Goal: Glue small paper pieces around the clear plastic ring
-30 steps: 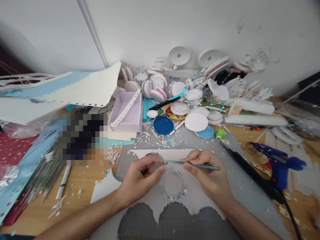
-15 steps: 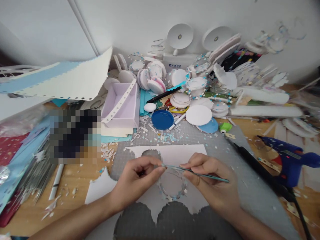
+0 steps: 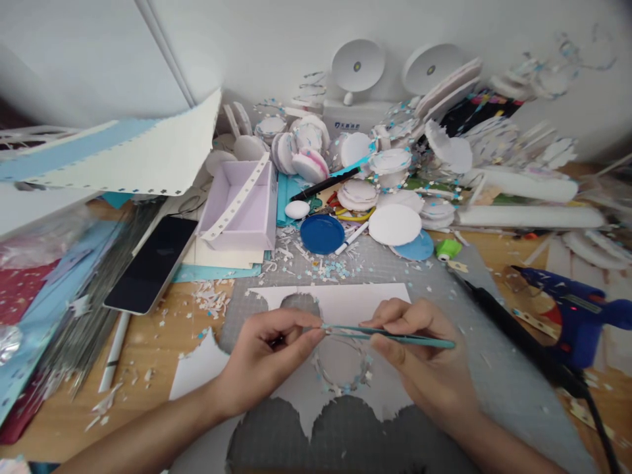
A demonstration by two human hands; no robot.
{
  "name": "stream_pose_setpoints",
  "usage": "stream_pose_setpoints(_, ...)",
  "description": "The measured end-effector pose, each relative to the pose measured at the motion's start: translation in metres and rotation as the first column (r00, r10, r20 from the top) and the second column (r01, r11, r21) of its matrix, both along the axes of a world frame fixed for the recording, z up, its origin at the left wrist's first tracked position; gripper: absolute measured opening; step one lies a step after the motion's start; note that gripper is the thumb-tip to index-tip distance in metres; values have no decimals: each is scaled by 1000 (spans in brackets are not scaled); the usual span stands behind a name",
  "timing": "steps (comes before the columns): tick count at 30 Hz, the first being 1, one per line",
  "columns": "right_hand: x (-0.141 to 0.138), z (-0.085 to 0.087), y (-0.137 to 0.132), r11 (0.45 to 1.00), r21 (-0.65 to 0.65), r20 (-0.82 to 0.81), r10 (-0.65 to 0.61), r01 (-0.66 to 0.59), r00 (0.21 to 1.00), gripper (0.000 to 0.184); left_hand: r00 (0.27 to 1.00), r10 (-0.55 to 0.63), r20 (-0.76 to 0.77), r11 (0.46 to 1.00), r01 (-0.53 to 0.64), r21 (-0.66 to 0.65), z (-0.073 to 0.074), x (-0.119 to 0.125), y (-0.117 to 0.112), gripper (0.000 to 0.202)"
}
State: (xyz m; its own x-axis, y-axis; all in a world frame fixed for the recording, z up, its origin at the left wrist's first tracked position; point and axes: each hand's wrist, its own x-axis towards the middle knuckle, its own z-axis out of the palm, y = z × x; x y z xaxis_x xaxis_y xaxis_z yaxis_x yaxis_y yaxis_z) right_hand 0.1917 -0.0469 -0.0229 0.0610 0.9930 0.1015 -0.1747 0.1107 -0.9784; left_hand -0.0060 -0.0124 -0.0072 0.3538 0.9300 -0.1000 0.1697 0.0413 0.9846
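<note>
My left hand (image 3: 269,355) is pinched on the rim of a small clear ring (image 3: 342,366) dotted with blue and white bits. It rests on white paper (image 3: 345,306) over a grey cutting mat (image 3: 484,368). My right hand (image 3: 419,359) grips a thin teal tool (image 3: 395,334), fingers closed round it. The tool lies almost level, and its tip meets my left fingertips at the ring's upper left edge.
A black phone (image 3: 152,263) lies at the left beside stacked paper. A lilac box (image 3: 241,210), a blue lid (image 3: 322,234), white discs (image 3: 395,224) and scraps crowd the back. A blue glue gun (image 3: 567,309) with a black cable (image 3: 503,322) lies at the right.
The view has shifted slightly, so the things at the back sit higher in the picture. Both hands stay on the ring and tool, with the tool now a little more level.
</note>
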Motion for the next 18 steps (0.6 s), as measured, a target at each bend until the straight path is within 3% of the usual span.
stream_pose_setpoints(4,0,-1,3,998,-65,-102,14,-21,995,15,999,-39,-26,999,39,-8,1,-2,-1,18)
stream_pose_setpoints(9,5,3,14,986,-163,-263,-58,15,963,18,996,-79,-28,997,79,-5,1,-4,-2,18)
stream_pose_setpoints(18,5,-1,7,989,-88,-98,110,-118,989,16,988,-151,11,986,152,-71,4,-3,-1,20)
